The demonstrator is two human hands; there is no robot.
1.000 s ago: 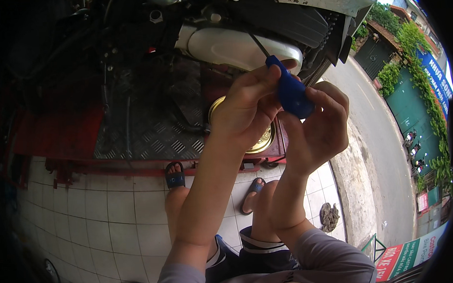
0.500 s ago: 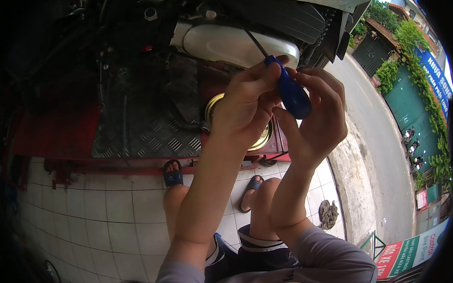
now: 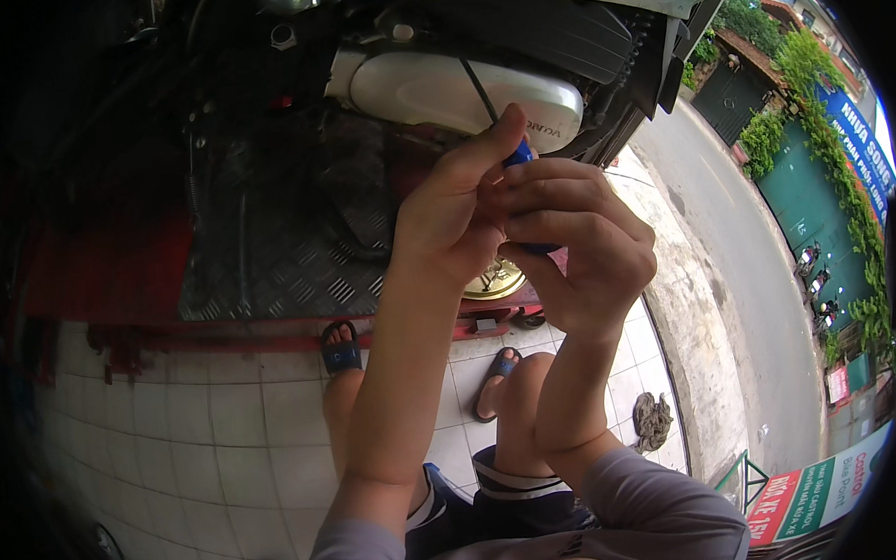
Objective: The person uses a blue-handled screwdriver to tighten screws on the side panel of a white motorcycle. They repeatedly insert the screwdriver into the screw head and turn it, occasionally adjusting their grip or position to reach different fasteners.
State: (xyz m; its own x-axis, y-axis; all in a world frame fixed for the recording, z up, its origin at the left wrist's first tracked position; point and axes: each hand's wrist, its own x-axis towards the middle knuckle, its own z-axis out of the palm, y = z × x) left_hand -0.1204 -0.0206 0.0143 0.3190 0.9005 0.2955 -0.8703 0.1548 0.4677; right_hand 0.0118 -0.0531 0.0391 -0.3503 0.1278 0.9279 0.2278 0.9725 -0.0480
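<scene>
Both of my hands are closed on a screwdriver (image 3: 519, 154) with a blue handle and a thin dark shaft. Its shaft slants up and to the left, in front of a motorbike's silver engine-side cover (image 3: 432, 91). My left hand (image 3: 446, 211) grips near the front of the handle, its thumb raised along it, its other fingers mostly hidden. Bent fingers of my right hand (image 3: 590, 240) close round the back part of the handle and cover most of it. Whether the tip touches the motorbike I cannot make out.
Below my hands, a gold-coloured round dish (image 3: 502, 282) sits on the red stand's edge. A dark tread plate (image 3: 280, 271) lies left of it. A crumpled rag (image 3: 652, 421) is on the tiled floor (image 3: 241, 416), and a road (image 3: 738, 240) runs along the right.
My hands and the screwdriver have shifted left, and my right fingers now cover more of the blue handle. My left thumb has straightened upward. The view has shifted slightly.
</scene>
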